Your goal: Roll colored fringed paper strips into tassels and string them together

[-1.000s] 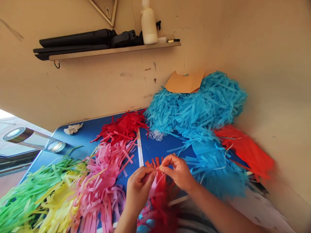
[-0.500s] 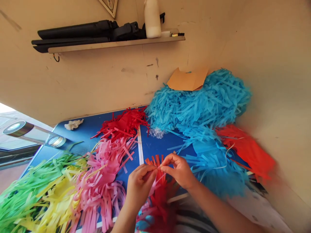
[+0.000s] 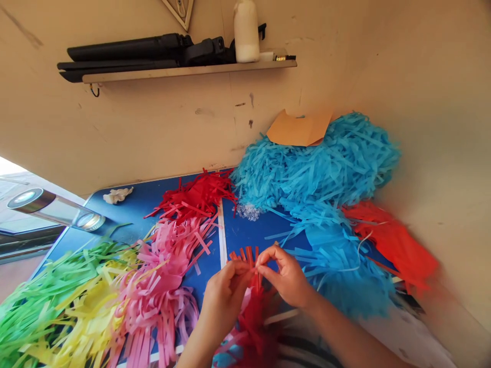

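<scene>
My left hand [image 3: 225, 287] and my right hand [image 3: 287, 275] meet at their fingertips above the blue table. Each is closed in a pinch, thumb against forefinger. What lies between the fingertips is too small and too covered to name. Right below and behind them is a red tissue-paper fringe [image 3: 255, 319], its cut strips standing up past my fingers. Some pink and light-blue fringe [image 3: 230, 352] shows at its lower left, partly behind my left wrist. A pile of pink tissue fringe [image 3: 164, 286] lies left of my left hand; blue fringe [image 3: 333, 255] spreads to the right.
Yellow fringe [image 3: 92, 317] and green fringe [image 3: 34, 291] lie at the left, near a clear bottle [image 3: 61, 209]. Dark red strips [image 3: 195, 194], clear beads [image 3: 249, 211] and a large blue heap [image 3: 318, 168] with orange card [image 3: 299, 130] stand toward the wall. A shelf [image 3: 192, 70] hangs above.
My fingertips have come slightly apart and shifted a little to the right, still pinched. The whole view has moved slightly; the fringe piles lie as before.
</scene>
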The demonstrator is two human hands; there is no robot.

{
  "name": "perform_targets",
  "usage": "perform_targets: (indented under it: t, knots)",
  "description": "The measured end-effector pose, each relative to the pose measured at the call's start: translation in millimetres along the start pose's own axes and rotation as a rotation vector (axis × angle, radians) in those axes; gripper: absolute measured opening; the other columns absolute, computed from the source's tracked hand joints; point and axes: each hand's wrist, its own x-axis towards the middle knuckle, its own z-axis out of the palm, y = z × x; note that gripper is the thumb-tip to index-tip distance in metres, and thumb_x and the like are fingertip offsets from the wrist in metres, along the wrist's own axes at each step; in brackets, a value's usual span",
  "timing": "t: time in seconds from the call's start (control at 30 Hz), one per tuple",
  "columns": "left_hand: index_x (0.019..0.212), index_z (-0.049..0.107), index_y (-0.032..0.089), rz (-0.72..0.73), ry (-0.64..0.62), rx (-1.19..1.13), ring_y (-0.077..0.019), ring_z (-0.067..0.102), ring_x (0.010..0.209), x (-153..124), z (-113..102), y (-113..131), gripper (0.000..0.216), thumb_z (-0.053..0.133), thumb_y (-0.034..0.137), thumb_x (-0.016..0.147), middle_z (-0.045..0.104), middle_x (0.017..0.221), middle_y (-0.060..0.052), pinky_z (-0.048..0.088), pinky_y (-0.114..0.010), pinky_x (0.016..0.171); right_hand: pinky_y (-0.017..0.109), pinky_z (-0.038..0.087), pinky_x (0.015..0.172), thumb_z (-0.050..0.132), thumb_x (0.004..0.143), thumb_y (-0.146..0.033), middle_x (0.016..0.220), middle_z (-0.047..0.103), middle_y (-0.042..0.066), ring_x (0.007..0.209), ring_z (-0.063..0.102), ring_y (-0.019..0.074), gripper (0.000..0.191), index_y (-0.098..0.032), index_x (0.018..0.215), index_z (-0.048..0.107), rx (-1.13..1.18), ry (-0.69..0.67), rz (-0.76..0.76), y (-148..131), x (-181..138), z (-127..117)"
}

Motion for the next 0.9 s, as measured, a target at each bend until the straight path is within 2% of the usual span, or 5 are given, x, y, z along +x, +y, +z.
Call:
perform_targets:
  t: [0.2,0.33,0.53,0.77,0.9]
  knots:
    - [0.092,0.063,0.023,-0.018,-0.019,-0.038,-0.0132,0.069,0.07,-0.7,-3.5,-1.6,0.009,0.058,0.03,0.089,0.073,0.082,0.0,0.052,-0.02,0.064,0.026,0.047,0.075,0.067,0.081,-0.022,0.083,0.071,0.0,0.079,0.064,0.0158,0.004,-0.021,0.084,0.068,-0.049,-0.078,0.074,-9.9,2.8,-7.9]
    - [0.101,0.067,0.024,0.113,-0.062,0.078,-0.0147,0.07,0.085,0.5,-4.0,3.4,0.016,0.058,0.024,0.088,0.074,0.095,-0.002,0.053,-0.023,0.076,0.03,0.044,0.085,0.066,0.085,-0.024,0.078,0.072,-0.001,0.078,0.065,0.0161,0.01,-0.022,0.077,0.07,-0.2,-0.059,-0.008,-9.4,2.8,-13.5]
    - [0.081,0.067,0.022,0.196,0.045,0.16,-0.0112,0.066,0.066,2.6,-0.8,5.5,0.005,0.065,0.022,0.085,0.071,0.075,0.001,0.051,-0.019,0.061,0.028,0.044,0.079,0.063,0.091,-0.032,0.079,0.073,-0.001,0.077,0.064,0.0161,0.017,-0.023,0.078,0.069,-0.271,-0.023,-0.11,-8.5,-2.4,-14.4]
    - [0.086,0.067,0.021,0.45,0.181,0.219,-0.0125,0.069,0.074,1.4,4.7,5.1,0.009,0.062,0.014,0.086,0.072,0.083,-0.002,0.054,-0.02,0.069,0.028,0.044,0.077,0.063,0.091,-0.035,0.075,0.072,-0.001,0.072,0.064,0.0152,0.021,-0.023,0.076,0.071,-0.304,0.027,-0.155,-16.2,-5.6,-15.7]
    - [0.085,0.068,0.022,0.464,0.178,0.265,-0.0128,0.069,0.073,2.0,7.9,5.4,0.009,0.062,0.015,0.086,0.072,0.082,-0.002,0.054,-0.021,0.069,0.029,0.045,0.079,0.063,0.091,-0.032,0.074,0.073,-0.001,0.072,0.065,0.016,0.018,-0.023,0.077,0.071,-0.302,0.039,-0.171,-15.0,-6.1,-17.6]
